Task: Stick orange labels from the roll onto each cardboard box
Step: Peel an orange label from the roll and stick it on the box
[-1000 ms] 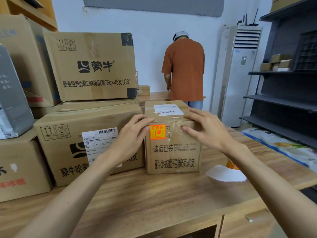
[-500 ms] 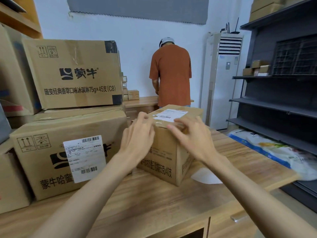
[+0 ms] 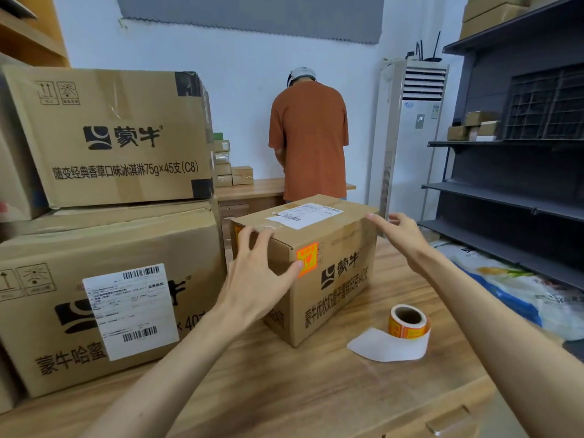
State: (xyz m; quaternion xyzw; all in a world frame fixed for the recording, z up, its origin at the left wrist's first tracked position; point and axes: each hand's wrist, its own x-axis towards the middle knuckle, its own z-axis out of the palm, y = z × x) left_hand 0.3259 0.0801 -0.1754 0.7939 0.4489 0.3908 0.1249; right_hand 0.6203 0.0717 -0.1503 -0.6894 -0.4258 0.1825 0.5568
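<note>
Head view: the small cardboard box (image 3: 341, 279), printed 蒙牛, sits corner-on mid-table (image 3: 284, 390) with an orange label (image 3: 307, 259) by its near edge. The left hand (image 3: 252, 279) presses there, fingers (image 3: 245, 240) spread, gripping nothing. The right hand (image 3: 401, 238) is open at the far top corner. The label roll (image 3: 409, 322) lies toward the table's right edge, nearer the right hand.

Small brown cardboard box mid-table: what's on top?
A white printed shipping label lies flat on the small brown cardboard box's top. Fingers of the left hand cover the top's near-left edge; whatever lies under them is hidden.
</note>
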